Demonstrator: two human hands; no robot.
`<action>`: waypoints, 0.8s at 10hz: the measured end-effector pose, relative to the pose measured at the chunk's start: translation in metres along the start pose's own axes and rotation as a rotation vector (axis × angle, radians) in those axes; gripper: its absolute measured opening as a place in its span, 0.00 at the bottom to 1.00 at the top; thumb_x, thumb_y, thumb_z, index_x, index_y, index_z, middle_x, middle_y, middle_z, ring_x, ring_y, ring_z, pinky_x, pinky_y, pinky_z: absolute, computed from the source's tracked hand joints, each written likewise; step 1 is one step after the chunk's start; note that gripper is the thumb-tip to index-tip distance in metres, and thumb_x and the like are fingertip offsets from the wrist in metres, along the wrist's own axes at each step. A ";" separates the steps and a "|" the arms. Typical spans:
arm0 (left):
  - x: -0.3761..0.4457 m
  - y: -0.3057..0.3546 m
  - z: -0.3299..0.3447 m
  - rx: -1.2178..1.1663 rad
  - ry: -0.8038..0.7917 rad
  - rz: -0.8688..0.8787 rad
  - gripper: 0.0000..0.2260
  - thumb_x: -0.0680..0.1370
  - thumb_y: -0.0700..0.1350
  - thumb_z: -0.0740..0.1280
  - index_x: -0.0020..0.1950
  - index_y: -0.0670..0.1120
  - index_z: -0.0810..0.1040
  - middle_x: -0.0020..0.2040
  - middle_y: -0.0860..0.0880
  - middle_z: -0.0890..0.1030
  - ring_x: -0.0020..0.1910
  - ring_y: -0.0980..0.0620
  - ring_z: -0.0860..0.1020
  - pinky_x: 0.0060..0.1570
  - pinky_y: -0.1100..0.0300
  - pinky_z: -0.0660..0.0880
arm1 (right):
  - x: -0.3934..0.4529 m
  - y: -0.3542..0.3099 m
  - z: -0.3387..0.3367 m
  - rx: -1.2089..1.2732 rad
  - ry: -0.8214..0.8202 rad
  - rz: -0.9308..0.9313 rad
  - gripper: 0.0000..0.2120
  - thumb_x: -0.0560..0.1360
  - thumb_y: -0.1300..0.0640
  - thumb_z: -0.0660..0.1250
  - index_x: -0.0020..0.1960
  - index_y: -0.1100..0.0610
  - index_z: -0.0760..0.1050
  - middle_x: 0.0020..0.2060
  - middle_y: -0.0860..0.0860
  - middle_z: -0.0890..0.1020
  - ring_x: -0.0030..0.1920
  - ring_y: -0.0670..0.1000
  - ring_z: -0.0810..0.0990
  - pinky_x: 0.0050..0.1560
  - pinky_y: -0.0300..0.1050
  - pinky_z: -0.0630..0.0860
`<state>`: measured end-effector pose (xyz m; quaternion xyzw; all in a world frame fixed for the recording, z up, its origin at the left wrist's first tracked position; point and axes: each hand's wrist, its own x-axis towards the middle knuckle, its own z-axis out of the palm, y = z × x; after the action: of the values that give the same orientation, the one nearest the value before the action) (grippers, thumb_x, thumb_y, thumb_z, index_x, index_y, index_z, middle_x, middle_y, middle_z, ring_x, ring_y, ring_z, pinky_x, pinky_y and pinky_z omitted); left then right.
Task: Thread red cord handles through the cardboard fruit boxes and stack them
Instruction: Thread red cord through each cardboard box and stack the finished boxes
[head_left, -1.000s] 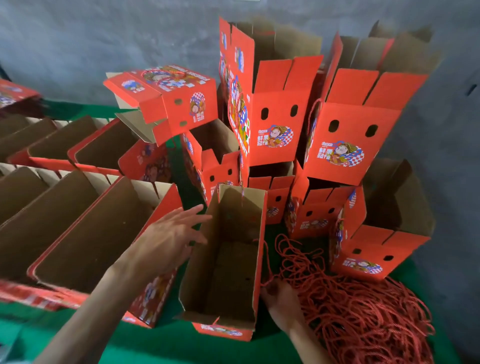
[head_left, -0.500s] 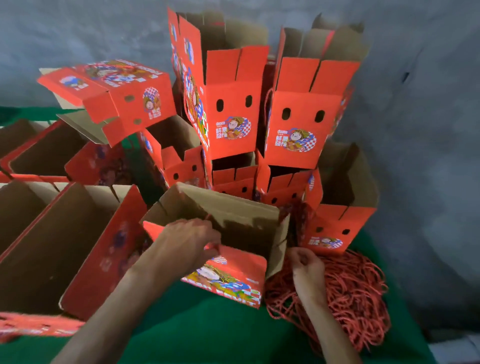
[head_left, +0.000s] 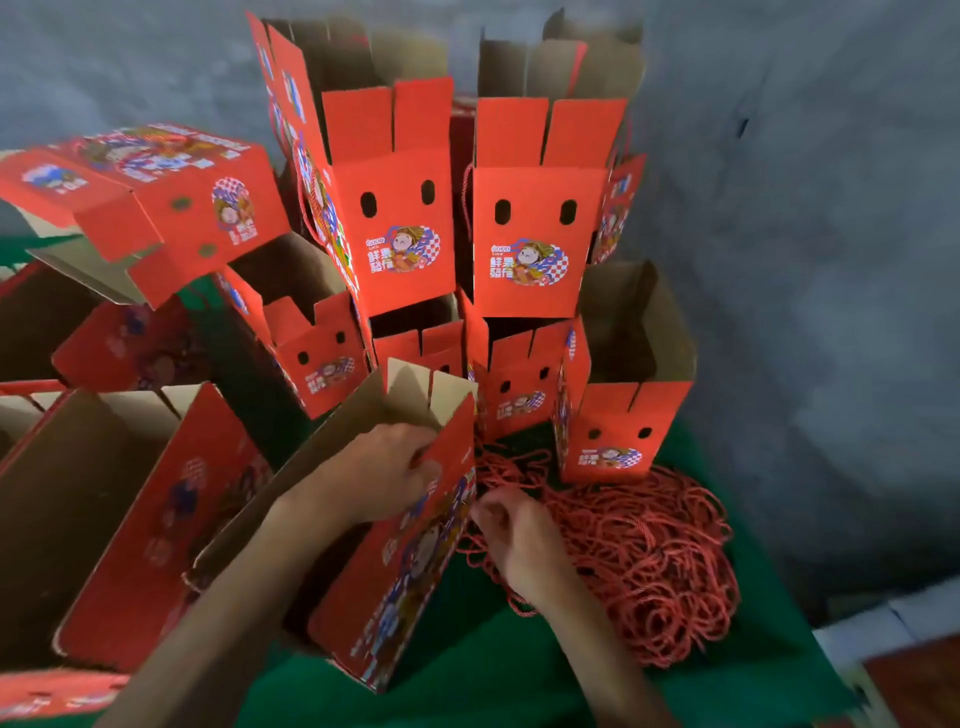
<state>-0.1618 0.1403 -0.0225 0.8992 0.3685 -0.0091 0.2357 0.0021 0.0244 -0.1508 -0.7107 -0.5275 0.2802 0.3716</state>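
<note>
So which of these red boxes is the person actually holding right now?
The tilted box nearest the camera: the left hand grips its top edge, while the right hand works beside it at the cords. The other boxes are untouched.

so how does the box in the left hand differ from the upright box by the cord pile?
The held box leans tilted, the left hand gripping its top edge; the upright box stands free on the green cloth. The held box shows its long printed side; the upright box shows its narrow end with two holes. Both are red outside, brown inside, flaps open.
</note>
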 end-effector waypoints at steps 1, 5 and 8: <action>-0.005 -0.001 0.003 -0.108 -0.059 -0.006 0.08 0.83 0.50 0.62 0.57 0.51 0.80 0.53 0.55 0.83 0.50 0.58 0.82 0.54 0.53 0.81 | 0.010 -0.006 0.013 -0.153 -0.050 -0.055 0.12 0.85 0.49 0.61 0.43 0.49 0.72 0.35 0.42 0.70 0.34 0.41 0.69 0.37 0.43 0.69; -0.010 -0.011 0.003 -0.374 -0.190 -0.021 0.10 0.83 0.49 0.61 0.49 0.57 0.82 0.49 0.58 0.85 0.48 0.58 0.85 0.49 0.58 0.83 | 0.028 -0.008 0.016 -0.392 -0.115 -0.145 0.08 0.84 0.48 0.59 0.49 0.49 0.73 0.44 0.46 0.76 0.42 0.49 0.76 0.42 0.46 0.71; -0.009 -0.020 0.012 -0.531 -0.178 -0.222 0.20 0.87 0.52 0.52 0.62 0.46 0.82 0.55 0.44 0.85 0.52 0.42 0.84 0.54 0.47 0.81 | 0.041 0.002 0.033 -0.100 -0.066 -0.073 0.11 0.81 0.45 0.66 0.50 0.49 0.84 0.45 0.43 0.85 0.43 0.44 0.82 0.46 0.49 0.80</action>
<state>-0.1793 0.1418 -0.0393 0.7560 0.4320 -0.0167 0.4916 -0.0108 0.0711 -0.1712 -0.6992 -0.5782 0.2629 0.3281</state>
